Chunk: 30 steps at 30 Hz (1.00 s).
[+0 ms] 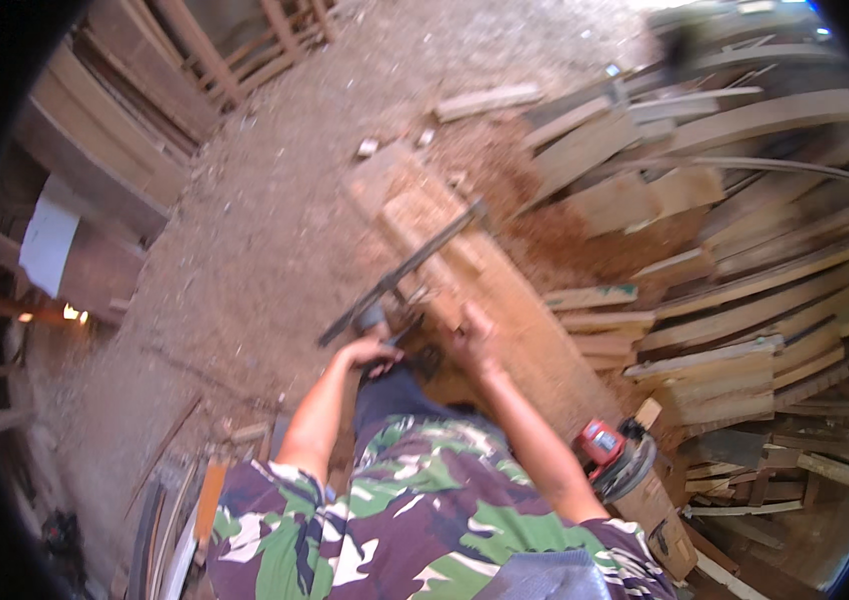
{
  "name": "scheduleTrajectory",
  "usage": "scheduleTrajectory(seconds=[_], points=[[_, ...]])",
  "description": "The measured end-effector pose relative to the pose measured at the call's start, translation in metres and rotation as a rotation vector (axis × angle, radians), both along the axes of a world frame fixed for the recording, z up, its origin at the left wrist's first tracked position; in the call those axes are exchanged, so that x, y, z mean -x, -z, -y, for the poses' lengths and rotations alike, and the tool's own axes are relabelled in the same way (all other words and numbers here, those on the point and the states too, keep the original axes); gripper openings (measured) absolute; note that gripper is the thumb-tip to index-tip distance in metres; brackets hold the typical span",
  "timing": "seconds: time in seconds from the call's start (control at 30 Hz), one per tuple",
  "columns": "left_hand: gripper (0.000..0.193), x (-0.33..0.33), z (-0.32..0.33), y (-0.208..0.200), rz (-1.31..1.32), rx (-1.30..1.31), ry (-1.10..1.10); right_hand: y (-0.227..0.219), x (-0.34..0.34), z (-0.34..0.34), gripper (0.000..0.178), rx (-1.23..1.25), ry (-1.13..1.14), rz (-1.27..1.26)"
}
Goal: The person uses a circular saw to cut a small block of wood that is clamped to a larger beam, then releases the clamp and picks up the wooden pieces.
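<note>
A long wooden bench plank (535,310) runs diagonally in front of me. On its far part lies a lighter wood piece (425,225), and a dark bar clamp (410,265) reaches across both. My left hand (370,352) is curled beside the clamp's near-left end, close to a dark object whose kind is blurred. Over the plank, near the clamp's middle, my right hand (473,338) is closed with the fingers bent in; what they grip is hidden.
A red and black power tool (605,445) rests on the plank's near right end. Stacked boards (745,260) fill the right side, with sawdust (505,165) beside them. Wooden panels (95,130) lean at the upper left. Offcuts (485,102) lie on the dirt floor (275,150).
</note>
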<state>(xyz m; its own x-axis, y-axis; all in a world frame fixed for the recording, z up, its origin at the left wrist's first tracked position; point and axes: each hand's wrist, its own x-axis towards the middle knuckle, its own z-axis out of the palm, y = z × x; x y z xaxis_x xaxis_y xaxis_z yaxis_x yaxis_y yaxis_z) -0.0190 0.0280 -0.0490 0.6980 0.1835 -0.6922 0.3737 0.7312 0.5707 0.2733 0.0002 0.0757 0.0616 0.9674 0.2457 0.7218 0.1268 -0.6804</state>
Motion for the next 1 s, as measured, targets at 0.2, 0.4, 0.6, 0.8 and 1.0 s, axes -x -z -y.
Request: scheduleTrajectory(seconds=[0.2, 0.4, 0.6, 0.8, 1.0], points=[[0.034, -0.009, 0.011, 0.015, -0.357, -0.009, 0.005, -0.098, -0.002, -0.019, 0.05, 0.236, -0.016, -0.077], [0.033, -0.017, 0.001, -0.004, -0.327, 0.05, 0.059, -0.044, 0.001, -0.15, 0.071, 0.347, -0.232, 0.312], [0.038, -0.015, 0.013, 0.009, -0.419, -0.084, 0.04, -0.008, 0.043, -0.201, 0.085, 0.576, -0.486, 0.64], [0.031, -0.035, 0.046, -0.011, -0.846, -0.854, -0.033, 0.01, 0.034, -0.2, 0.088, 0.57, -0.46, 0.563], [0.037, -0.04, 0.042, -0.061, -0.89, -1.032, 0.154, 0.013, 0.034, -0.203, 0.086, 0.601, -0.461, 0.567]])
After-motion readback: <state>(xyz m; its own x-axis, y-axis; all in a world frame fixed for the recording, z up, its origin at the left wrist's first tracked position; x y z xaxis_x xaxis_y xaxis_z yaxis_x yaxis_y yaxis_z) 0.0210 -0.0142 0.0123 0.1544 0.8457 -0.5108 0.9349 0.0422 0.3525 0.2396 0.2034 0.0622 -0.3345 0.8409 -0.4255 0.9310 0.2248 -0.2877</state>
